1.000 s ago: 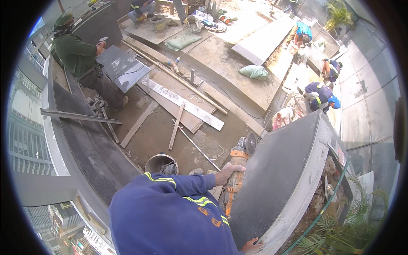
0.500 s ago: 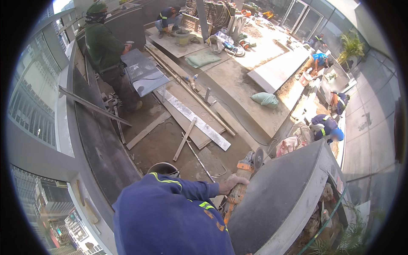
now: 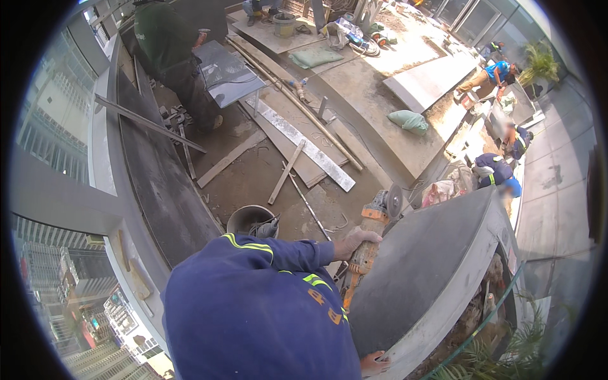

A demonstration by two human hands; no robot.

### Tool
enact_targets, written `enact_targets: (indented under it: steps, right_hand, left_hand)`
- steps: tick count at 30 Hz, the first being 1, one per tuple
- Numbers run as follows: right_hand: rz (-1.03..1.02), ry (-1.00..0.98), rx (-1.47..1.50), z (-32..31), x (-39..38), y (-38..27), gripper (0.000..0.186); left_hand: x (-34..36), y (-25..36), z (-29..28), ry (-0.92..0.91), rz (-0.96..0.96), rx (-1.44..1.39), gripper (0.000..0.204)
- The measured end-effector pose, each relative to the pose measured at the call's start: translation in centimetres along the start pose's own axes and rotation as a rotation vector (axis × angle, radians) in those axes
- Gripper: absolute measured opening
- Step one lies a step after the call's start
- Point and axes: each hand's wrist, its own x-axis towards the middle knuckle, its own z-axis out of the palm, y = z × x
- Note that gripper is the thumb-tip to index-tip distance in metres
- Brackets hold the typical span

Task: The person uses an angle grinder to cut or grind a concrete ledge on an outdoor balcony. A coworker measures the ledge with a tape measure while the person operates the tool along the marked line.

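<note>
Grinder (image 3: 374,215), one, is grasped by left hand (image 3: 355,242); right hand (image 3: 375,363), grip unclear, touches one slab (image 3: 427,256).

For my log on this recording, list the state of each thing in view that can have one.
Angle grinder: gripped; disc fitted, cannot tell whether it spins
Left hand: closed around the grinder's body
Right hand: at the edge of the dark slab, partly out of sight
Bucket: open-topped, something dark inside
Nearer green sack: lying down, bulging
Farther green sack: lying down, flatter
White-streaked plank: lying down
</note>
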Motion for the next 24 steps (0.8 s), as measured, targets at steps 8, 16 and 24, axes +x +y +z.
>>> enact_targets:
  steps: [8,16,24]
  right_hand:
    - [0.023,-0.052,0.086,-3.7,-0.4,-4.3,0.040]
    - [0.059,-0.040,0.036,-3.4,-0.1,-5.1,0.038]
    - [0.061,0.062,0.011,-4.1,-0.5,-6.2,0.036]
  left_hand:
    - [-0.7,-1.0,0.2,-0.033,-0.013,-0.101,0.029]
    - [0.4,-0.8,1.1,-0.067,-0.052,-0.043,0.033]
    - [2.6,0.0,3.9,-0.121,-0.149,0.022,0.036]
